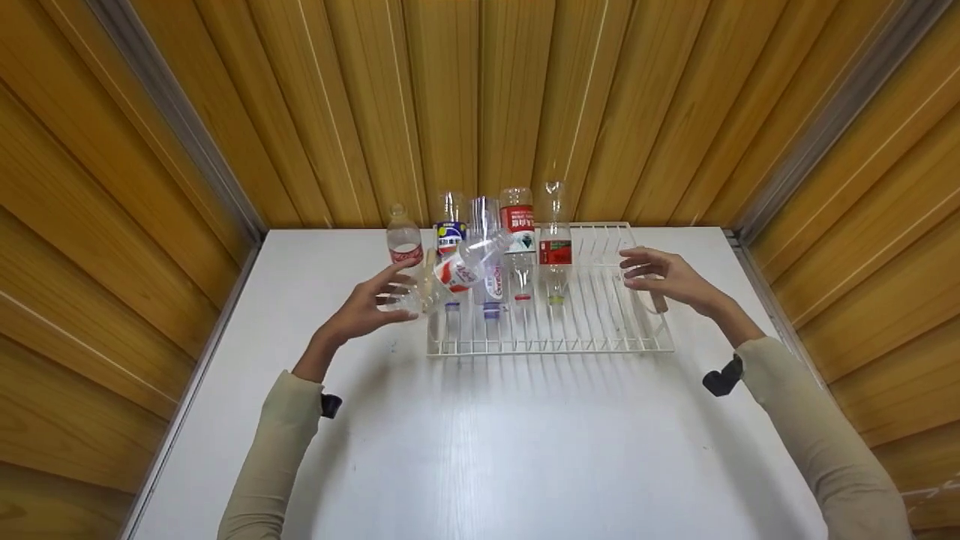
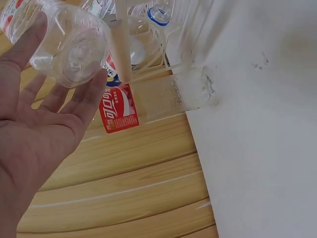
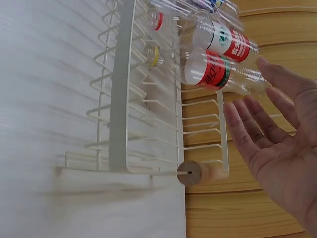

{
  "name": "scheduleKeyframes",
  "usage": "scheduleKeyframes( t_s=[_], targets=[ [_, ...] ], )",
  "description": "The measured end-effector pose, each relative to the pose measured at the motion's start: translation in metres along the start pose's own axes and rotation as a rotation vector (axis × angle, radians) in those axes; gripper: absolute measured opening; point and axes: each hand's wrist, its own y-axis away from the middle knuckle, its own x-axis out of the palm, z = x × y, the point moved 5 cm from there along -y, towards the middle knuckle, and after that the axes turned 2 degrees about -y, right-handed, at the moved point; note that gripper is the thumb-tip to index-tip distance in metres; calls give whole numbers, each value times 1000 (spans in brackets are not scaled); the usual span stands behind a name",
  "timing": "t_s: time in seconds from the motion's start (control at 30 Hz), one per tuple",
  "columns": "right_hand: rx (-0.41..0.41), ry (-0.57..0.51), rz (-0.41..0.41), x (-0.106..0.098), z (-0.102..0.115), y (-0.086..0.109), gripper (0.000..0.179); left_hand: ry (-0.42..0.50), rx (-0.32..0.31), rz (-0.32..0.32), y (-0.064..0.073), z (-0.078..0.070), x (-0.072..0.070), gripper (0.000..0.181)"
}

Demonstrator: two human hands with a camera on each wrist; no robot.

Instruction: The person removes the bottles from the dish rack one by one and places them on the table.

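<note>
In the head view, the held bottle (image 1: 459,271) slants lengthwise from my left hand (image 1: 361,306) rightward over the rack (image 1: 600,352); in the left wrist view this hand clasps its end; in the right wrist view my farther right hand (image 3: 292,156) is empty.

The tilted bottle (image 1: 459,272) is showing clear plastic with a white and orange-red label; the outer bottle (image 1: 406,253) beside the off-white rack (image 1: 551,352) is wearing red with white lettering. In the rack, a red cap (image 1: 522,298) and a yellow-green cap (image 1: 556,300) are standing out, while a third cap (image 1: 491,310) is looking purple, though blurred. The desk (image 1: 480,450) is gleaming white, the walls (image 1: 442,90) are showing yellow-brown wood grain, and the sleeves (image 1: 266,457) are showing plain beige
</note>
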Motion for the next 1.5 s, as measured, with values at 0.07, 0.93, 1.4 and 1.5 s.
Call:
scheduleKeyframes(
  t_s=[0.07,0.93,1.4,1.5],
  targets=[
    [10,7,-18,-4,-4,2,57,38,-24,-50,2,7,-8,91],
    [26,6,-93,-26,-35,15,56,321,-367,-437,23,104,-57,95],
    [52,37,-88,-28,-48,21,56,157,-463,-523,13,149,-39,93],
    [51,31,-87,-29,-50,22,56,130,-452,-527,4,153,-32,92]
  ],
)
